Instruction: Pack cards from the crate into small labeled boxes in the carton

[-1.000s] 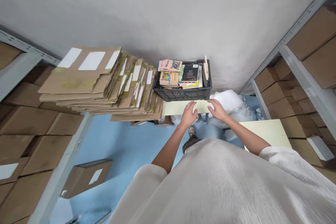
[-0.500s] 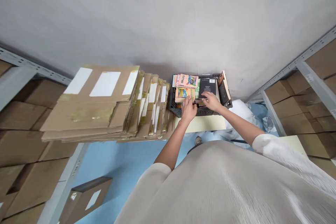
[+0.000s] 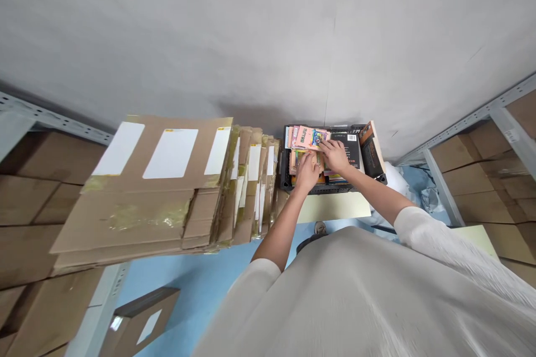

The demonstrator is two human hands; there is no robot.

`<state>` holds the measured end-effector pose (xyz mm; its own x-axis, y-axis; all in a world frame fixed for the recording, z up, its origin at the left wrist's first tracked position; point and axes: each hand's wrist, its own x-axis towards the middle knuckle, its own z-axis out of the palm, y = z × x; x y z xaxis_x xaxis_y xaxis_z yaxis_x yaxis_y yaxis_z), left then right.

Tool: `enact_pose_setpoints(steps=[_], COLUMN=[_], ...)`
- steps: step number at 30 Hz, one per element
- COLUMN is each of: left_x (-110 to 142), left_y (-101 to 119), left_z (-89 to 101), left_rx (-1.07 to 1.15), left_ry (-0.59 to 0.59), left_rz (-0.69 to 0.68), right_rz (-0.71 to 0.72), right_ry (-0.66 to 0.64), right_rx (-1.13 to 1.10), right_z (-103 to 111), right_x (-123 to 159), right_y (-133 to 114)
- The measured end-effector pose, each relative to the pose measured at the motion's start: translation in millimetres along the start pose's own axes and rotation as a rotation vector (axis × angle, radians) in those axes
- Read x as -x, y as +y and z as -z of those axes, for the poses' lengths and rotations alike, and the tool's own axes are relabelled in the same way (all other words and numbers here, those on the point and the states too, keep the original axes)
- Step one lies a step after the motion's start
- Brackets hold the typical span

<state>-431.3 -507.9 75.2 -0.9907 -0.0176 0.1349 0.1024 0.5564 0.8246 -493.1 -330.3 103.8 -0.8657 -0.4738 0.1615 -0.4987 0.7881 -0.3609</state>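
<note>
A black plastic crate [image 3: 335, 187] full of books stands against the wall in front of me. My left hand [image 3: 307, 174] is over the front left of it, its bent fingers closed at a small orange book [image 3: 294, 163]. Just above that lies a pink-orange book [image 3: 307, 136] with a colourful picture, on top of other thin books. My right hand [image 3: 334, 156] rests with stretched fingers at this upper book's right corner. A black book [image 3: 352, 148] with a white barcode label lies partly under my right hand. Another dark book [image 3: 372, 148] leans upright at the crate's right end.
Left of the crate is a big stack of flattened cardboard boxes [image 3: 167, 201] with white labels. Shelves of brown cartons [image 3: 473, 189] flank both sides. A pale yellow board [image 3: 335, 207] shows below the crate. A labelled carton [image 3: 140, 321] sits on the blue floor.
My right hand has moved left from the black book to the pink-orange book's corner. My left hand's fingers have bent in at the orange book. The view has shifted slightly.
</note>
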Motion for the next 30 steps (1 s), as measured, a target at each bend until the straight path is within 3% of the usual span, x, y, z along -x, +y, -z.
enact_pose_setpoints(steps=[7,14,18,23,26,30], left_x=[-1.7,-6.7,9.3,50.5,79.8,128.3], left_y=[5.8,31.6,70.3,130.1,163.4,203.4], left_z=[1.2,-22.7,-43.1,-78.0,-111.3,-172.5], left_rx=[0.210,0.733,0.929,0.982,0.977,0.926], left_ry=[0.003,0.138,0.074,-0.135,-0.280,-0.508], left_rz=[0.136,0.413,0.415,0.316,0.286,0.339], right_rz=[0.001,-0.071,-0.115,-0.193,-0.272,-0.409], right_ry=[-0.012,0.143,0.229,0.310,0.368,0.395], right_rx=[0.001,-0.038,-0.076,-0.105,-0.067,0.002], right_z=[8.1,40.2,64.6,94.3,110.0,125.5], right_x=[10.6,54.8,110.0,200.0,260.9,349.8], right_y=[-6.6,-18.8,-24.3,-17.7,-8.8,3.9])
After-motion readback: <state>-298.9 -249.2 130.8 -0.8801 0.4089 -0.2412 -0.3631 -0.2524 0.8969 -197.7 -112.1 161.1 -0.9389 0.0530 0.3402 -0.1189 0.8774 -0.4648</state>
